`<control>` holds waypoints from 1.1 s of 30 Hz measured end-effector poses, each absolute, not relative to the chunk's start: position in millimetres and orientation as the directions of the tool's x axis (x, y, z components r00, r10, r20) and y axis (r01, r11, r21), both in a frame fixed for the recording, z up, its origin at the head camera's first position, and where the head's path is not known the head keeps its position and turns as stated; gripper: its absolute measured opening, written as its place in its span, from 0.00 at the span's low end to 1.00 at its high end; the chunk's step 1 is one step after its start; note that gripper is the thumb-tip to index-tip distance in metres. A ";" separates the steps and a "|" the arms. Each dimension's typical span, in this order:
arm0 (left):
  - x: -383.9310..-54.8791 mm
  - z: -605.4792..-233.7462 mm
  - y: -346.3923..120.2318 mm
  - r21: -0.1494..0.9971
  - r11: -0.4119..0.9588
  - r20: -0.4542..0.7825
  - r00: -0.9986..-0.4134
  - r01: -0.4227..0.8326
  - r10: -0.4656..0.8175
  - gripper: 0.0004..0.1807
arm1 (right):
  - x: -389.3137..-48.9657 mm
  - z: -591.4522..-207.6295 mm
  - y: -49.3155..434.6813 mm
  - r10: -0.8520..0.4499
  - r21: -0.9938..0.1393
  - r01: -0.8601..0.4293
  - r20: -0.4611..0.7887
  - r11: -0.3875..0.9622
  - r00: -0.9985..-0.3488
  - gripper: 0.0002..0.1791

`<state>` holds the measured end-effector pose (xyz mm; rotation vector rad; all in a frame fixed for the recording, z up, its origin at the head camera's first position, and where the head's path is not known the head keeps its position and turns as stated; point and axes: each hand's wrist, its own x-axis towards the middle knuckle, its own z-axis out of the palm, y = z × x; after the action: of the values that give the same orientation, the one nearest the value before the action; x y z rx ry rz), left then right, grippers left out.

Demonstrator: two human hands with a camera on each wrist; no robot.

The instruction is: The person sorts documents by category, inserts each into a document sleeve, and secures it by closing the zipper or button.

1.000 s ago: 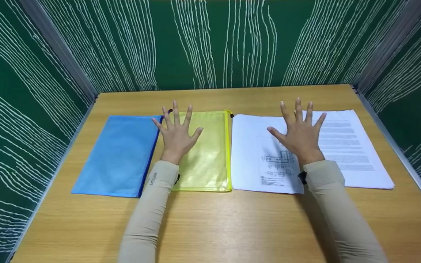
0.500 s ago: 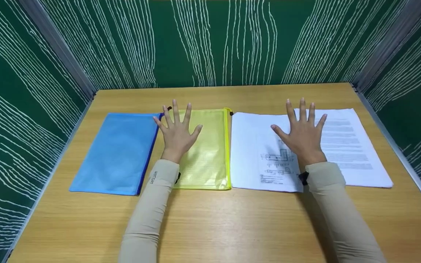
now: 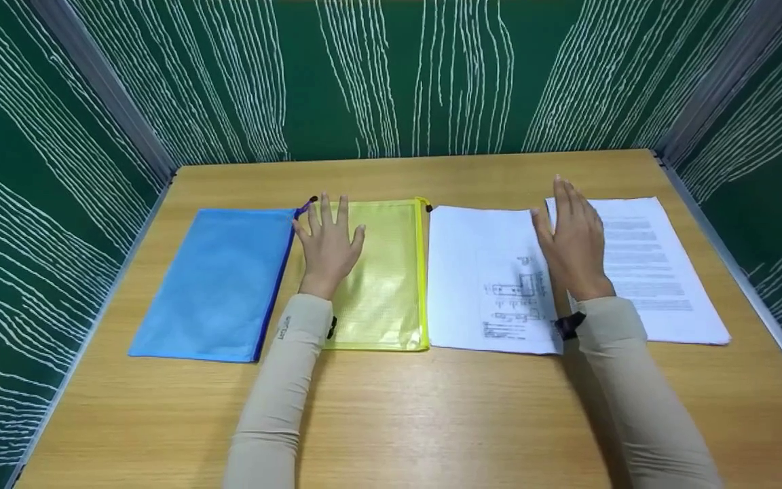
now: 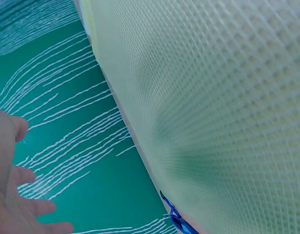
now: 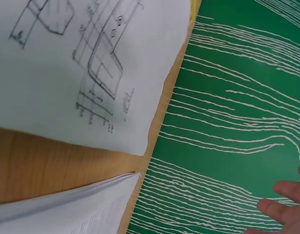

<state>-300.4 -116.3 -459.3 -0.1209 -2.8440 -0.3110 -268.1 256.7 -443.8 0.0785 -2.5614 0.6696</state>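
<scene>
My left hand (image 3: 328, 255) hovers over the left side of a yellow mesh zip pouch (image 3: 391, 278), fingers extended and a little apart, holding nothing. Left of it lies a blue zip pouch (image 3: 218, 285) with a dark blue zip edge. My right hand (image 3: 574, 248) is raised over the gap between two stacks of paper, its straight fingers closer together and nothing in its grasp. One stack, the drawing sheets (image 3: 462, 272), carries a technical drawing; the other, the text sheets (image 3: 656, 272), shows printed lines. In the right wrist view, fingers (image 5: 281, 202) show at the lower right.
Both pouches and both stacks lie in a row on a wooden table (image 3: 425, 414). Green panels (image 3: 404, 81) with white wavy lines stand behind and at both sides, joined by grey corner posts (image 3: 102, 81). A dark band (image 3: 569, 326) circles the right wrist.
The right hand has turned, and its spread fingers have drawn together. The left hand's fingers have come slightly closer and its tips sit a bit lower. The pouches and papers stay in place.
</scene>
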 end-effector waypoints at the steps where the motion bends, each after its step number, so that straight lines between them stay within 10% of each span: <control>1: -300.7 -459.8 -115.4 0.210 0.972 0.275 -0.960 0.111 0.050 0.36 | -267.7 -443.1 257.9 0.079 -0.481 -0.177 0.464 0.859 -0.882 0.36; 12: -298.9 -468.4 -89.7 0.422 0.898 0.141 -0.987 0.125 0.071 0.36 | -270.0 -440.8 278.3 0.115 -0.816 -0.031 0.119 0.578 -0.986 0.41; 33: -283.4 -485.1 -35.2 0.499 0.857 -0.156 -0.960 0.126 0.232 0.38 | -278.4 -462.8 308.2 -0.015 -0.882 0.337 -0.361 0.330 -0.932 0.46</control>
<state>-283.4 -35.2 -485.1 -0.3151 -3.2300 -0.8439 -278.4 308.2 -462.8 -0.3510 -2.7968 1.9913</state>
